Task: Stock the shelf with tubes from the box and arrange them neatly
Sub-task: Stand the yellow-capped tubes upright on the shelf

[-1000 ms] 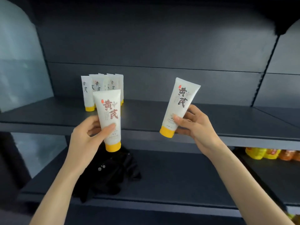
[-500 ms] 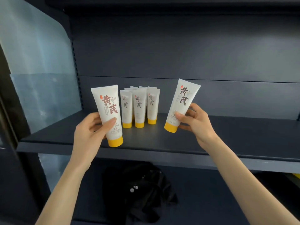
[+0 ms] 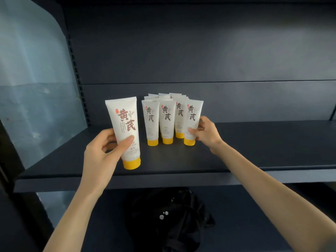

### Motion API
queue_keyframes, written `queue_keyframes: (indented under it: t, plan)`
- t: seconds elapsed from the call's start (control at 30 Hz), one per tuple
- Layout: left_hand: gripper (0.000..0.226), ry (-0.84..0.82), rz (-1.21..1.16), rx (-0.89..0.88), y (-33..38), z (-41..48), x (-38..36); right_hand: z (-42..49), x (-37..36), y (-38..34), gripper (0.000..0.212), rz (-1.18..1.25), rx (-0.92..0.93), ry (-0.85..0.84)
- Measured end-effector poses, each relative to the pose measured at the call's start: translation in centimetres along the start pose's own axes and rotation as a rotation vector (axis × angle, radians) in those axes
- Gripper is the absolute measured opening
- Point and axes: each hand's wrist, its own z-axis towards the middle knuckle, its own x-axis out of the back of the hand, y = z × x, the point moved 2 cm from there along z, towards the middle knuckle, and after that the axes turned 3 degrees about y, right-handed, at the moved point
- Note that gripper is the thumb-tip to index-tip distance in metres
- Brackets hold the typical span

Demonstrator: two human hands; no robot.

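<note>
Head view: a dark shelf [image 3: 254, 142] runs across the middle of the frame. A group of tubes [image 3: 165, 120] stands on it, left of centre and toward the back. The tubes have white bodies up and yellow caps down, with the printed sides facing forward. Three of them show their print, and the flat sealed ends of more rise close behind; how many stand there cannot be told.

The left hand [image 3: 103, 151] grips the near tube [image 3: 125, 128] around its lower half, with the thumb pressed across the printed front and the fingers curled round the back. This tube is cap down and leans a little, its top to the left. It is over the front part of the shelf, left of the group and apart from it. Whether its cap rests on the shelf cannot be told.

The right hand [image 3: 207, 133] pinches the right-end tube [image 3: 192, 119] low on its body, thumb on the front and bent fingers round its right side. That tube stands upright with its cap on the shelf, just beside the group at its right edge.

Below, a black bundle [image 3: 169, 215] lies on the lower shelf [image 3: 236, 206]. At the left are a pale translucent side panel [image 3: 36, 88] and a slotted upright [image 3: 76, 70]
</note>
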Motion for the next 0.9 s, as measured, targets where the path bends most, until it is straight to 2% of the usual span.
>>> queue_keyframes:
  t: [0.23, 0.6, 0.9]
  plan:
    - [0.025, 0.019, -0.026, 0.007, -0.6, 0.8, -0.5, 0.9, -0.9, 0.8, 0.044, -0.117, 0.035, -0.029]
    - [0.022, 0.032, -0.026, 0.012, -1.1, 1.5, -2.0, 2.0, -0.8, 1.7, 0.037, -0.063, 0.024, -0.084]
    - [0.028, 0.037, -0.030, 0.028, -1.6, 1.7, -2.0, 3.2, -0.8, 2.0, 0.028, 0.024, -0.024, -0.174]
